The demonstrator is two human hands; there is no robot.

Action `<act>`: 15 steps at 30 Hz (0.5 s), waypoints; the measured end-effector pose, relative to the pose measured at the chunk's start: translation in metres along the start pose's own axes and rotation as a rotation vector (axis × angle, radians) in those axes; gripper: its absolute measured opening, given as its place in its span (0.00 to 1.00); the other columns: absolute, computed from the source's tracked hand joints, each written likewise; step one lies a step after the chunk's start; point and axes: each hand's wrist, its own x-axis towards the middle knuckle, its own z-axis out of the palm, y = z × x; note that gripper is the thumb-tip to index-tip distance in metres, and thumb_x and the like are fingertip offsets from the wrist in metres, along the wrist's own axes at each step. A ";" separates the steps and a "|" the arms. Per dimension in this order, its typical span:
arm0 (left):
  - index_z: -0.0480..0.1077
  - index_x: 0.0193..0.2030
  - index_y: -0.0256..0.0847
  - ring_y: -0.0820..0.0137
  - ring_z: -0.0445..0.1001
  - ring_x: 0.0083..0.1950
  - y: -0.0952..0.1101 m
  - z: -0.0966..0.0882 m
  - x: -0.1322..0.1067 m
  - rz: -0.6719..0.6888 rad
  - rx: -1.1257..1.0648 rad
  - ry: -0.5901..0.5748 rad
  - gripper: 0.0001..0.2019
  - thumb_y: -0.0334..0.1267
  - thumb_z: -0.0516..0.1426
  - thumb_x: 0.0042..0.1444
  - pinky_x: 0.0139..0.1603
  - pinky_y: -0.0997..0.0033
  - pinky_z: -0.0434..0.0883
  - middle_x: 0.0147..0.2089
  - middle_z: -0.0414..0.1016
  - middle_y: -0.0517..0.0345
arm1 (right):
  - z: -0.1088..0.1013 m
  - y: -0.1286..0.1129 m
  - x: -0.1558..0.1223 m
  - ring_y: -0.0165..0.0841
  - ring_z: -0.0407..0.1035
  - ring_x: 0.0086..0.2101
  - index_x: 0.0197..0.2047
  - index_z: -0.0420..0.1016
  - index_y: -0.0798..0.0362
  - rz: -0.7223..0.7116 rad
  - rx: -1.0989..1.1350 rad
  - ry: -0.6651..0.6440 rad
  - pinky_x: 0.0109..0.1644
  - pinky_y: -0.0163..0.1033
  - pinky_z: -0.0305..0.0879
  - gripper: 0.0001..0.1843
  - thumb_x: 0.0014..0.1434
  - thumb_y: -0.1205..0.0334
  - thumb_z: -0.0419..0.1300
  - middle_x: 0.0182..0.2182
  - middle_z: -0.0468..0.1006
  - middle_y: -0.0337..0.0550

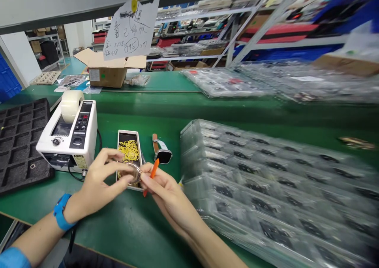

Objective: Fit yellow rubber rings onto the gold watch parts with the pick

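My left hand point(102, 179) pinches a small round metal watch case point(133, 172) over the green table. My right hand point(164, 191) holds an orange pointed tool point(153, 172) like a pen, its fingers touching the case's right side. Just behind the hands lies a small white box point(129, 135) with several yellow rings point(129, 149) inside. A finished watch with a brown strap point(161, 151) lies to the right of that box. A blue band sits on my left wrist point(61, 210).
A white tape dispenser point(69, 135) with a roll of tape stands at the left. A black foam tray point(20, 141) lies beyond it. Stacks of clear plastic trays point(266, 181) fill the right side. A cardboard box point(108, 72) and shelving stand at the back.
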 end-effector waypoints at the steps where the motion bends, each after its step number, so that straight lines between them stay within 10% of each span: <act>1: 0.73 0.42 0.43 0.64 0.70 0.52 -0.001 0.001 0.000 0.013 -0.040 -0.059 0.08 0.31 0.59 0.55 0.50 0.63 0.69 0.50 0.69 0.50 | 0.001 0.000 -0.001 0.27 0.51 0.24 0.27 0.65 0.52 0.008 0.035 -0.015 0.29 0.33 0.51 0.24 0.48 0.39 0.65 0.21 0.58 0.33; 6: 0.74 0.43 0.43 0.56 0.65 0.61 -0.013 0.006 0.003 -0.006 -0.168 -0.231 0.13 0.35 0.64 0.49 0.62 0.48 0.60 0.60 0.66 0.46 | 0.006 0.006 0.001 0.27 0.49 0.24 0.29 0.67 0.52 0.106 0.219 -0.097 0.30 0.33 0.51 0.21 0.46 0.44 0.68 0.22 0.58 0.33; 11: 0.73 0.44 0.41 0.57 0.69 0.58 -0.013 0.009 -0.003 0.084 -0.386 -0.298 0.18 0.39 0.66 0.46 0.59 0.55 0.66 0.55 0.72 0.44 | 0.015 0.017 -0.007 0.27 0.53 0.24 0.29 0.69 0.52 0.175 0.281 -0.186 0.30 0.34 0.55 0.21 0.42 0.46 0.70 0.21 0.61 0.35; 15: 0.65 0.59 0.43 0.61 0.67 0.61 0.011 -0.026 -0.027 0.057 -0.352 -0.425 0.25 0.36 0.61 0.53 0.62 0.60 0.65 0.60 0.69 0.45 | 0.007 0.005 -0.020 0.32 0.63 0.24 0.29 0.72 0.51 0.110 0.062 -0.260 0.29 0.37 0.61 0.23 0.45 0.39 0.66 0.23 0.69 0.41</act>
